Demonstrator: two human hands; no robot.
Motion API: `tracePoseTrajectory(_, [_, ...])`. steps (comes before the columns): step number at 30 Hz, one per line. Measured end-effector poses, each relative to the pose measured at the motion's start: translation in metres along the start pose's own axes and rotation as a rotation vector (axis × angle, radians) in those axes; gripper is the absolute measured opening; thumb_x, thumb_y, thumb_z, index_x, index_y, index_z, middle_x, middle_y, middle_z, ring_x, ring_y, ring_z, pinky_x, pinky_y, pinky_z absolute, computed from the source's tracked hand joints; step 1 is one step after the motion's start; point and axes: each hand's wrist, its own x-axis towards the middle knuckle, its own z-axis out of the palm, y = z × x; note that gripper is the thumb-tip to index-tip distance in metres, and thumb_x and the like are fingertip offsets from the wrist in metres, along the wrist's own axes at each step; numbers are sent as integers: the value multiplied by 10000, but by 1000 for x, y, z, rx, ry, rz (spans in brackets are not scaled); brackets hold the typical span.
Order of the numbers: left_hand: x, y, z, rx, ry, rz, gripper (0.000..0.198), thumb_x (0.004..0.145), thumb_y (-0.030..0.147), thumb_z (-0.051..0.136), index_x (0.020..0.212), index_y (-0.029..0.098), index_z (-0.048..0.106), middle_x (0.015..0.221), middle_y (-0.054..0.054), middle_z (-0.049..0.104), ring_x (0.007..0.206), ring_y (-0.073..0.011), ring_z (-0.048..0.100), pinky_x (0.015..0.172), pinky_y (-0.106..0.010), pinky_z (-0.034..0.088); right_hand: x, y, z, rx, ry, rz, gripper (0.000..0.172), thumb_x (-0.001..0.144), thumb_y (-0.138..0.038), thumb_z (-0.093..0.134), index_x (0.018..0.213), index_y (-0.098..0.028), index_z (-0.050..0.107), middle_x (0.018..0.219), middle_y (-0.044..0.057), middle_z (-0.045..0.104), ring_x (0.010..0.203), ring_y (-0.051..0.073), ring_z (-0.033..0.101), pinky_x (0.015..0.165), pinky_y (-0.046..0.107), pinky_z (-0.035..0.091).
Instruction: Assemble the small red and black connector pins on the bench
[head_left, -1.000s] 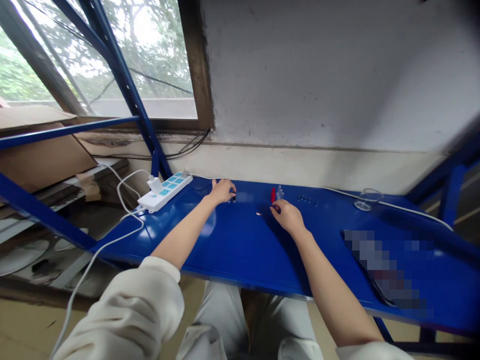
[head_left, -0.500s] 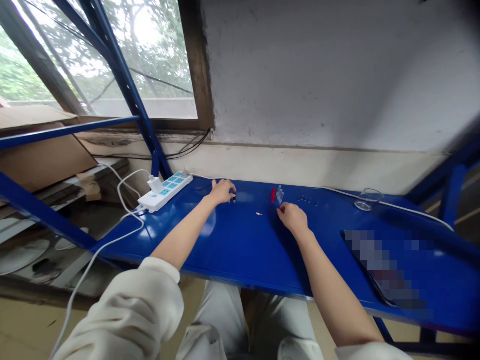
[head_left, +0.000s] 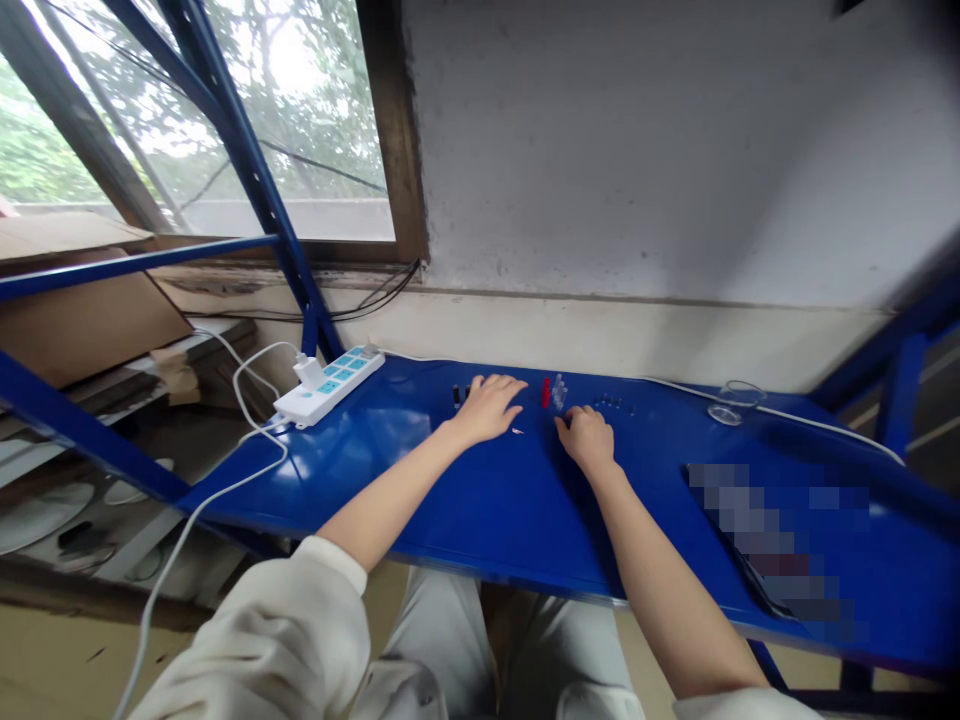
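Note:
My left hand hovers over the blue table with its fingers stretched toward the right, holding nothing visible. Just left of it stand small black cylinders, partly covered by the hand. A tiny pale piece lies below its thumb. My right hand is curled low over the table, fingertips together; whatever they hold, if anything, is too small to make out. Close by its fingertips are upright clear plastic pieces, with red pieces beside them. Several small dark bits lie behind this hand.
A white power strip with a plug and cable sits at the table's left end. Toward the right back is a clear glass by a white cable. A blurred-out flat object lies front right. Blue rack posts flank the table.
My left hand has moved right, away from the black cylinders, and its fingers have spread. Black cylinders it had covered now show. My right hand has barely moved.

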Motion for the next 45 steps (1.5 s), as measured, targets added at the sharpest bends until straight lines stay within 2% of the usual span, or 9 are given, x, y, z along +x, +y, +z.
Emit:
tracePoseTrajectory(3, [3,17,26,-44,-59,14,448,844,296,375,1288,256,332,1250,-72,459,1119,-243,400,895,-408,305,-1,-2,2,-1,22,22,282,821,-339,431,946,-143,589,964,155,561,939,262,505,697,351,382])
tracePoseTrajectory(7, [11,27,53,-1,-92,-102,543,859,290,318,1367,260,130,1321,-81,375,1129,-252,382,880,-421,324,2,-1,7,-4,14,61,294,823,-335,427,993,-145,573,1016,145,541,983,258,468,742,354,360])
tracePoseTrajectory(9, [15,29,61,37,-98,-152,546,859,283,317,1368,252,122,1336,-86,351,1144,-258,363,884,-427,321,4,-1,11,-1,20,77,299,820,-332,426,1006,-146,570,1032,141,535,995,259,453,751,359,351])
tracePoseTrajectory(12, [22,30,67,71,-93,-182,500,844,248,360,1329,232,238,1300,-91,389,1140,-258,364,880,-424,320,8,-1,15,9,38,91,301,817,-331,426,1009,-152,573,1040,140,535,999,262,441,759,371,337])
tracePoseTrajectory(17, [34,30,68,95,33,-192,263,820,158,410,1064,194,504,1055,-73,547,994,-220,468,825,-372,344,10,-2,18,26,64,88,292,806,-325,441,986,-149,588,1026,143,539,979,267,442,759,385,322])
tracePoseTrajectory(23, [38,27,60,46,119,-229,98,799,147,466,792,169,561,870,-58,588,866,-201,521,775,-351,367,13,-1,23,75,84,92,274,793,-326,459,958,-156,598,1018,133,545,976,276,447,746,396,324])
tracePoseTrajectory(32, [0,16,46,-335,447,-279,34,769,175,518,749,169,545,762,-13,574,717,-127,532,691,-262,418,22,3,31,215,84,170,250,755,-341,493,907,-182,613,1025,118,547,973,276,443,761,412,319])
tracePoseTrajectory(37, [-9,14,54,-466,490,-350,28,754,157,524,730,163,537,744,-5,568,664,-109,531,662,-246,423,24,2,28,247,63,211,238,746,-348,504,893,-196,613,1020,100,549,968,263,451,754,387,325])
tracePoseTrajectory(45, [-9,20,57,-478,520,-306,29,759,169,517,733,164,529,750,-7,557,677,-111,529,671,-250,422,32,2,29,249,43,250,203,739,-349,514,838,-200,608,976,77,564,929,239,482,740,364,328])
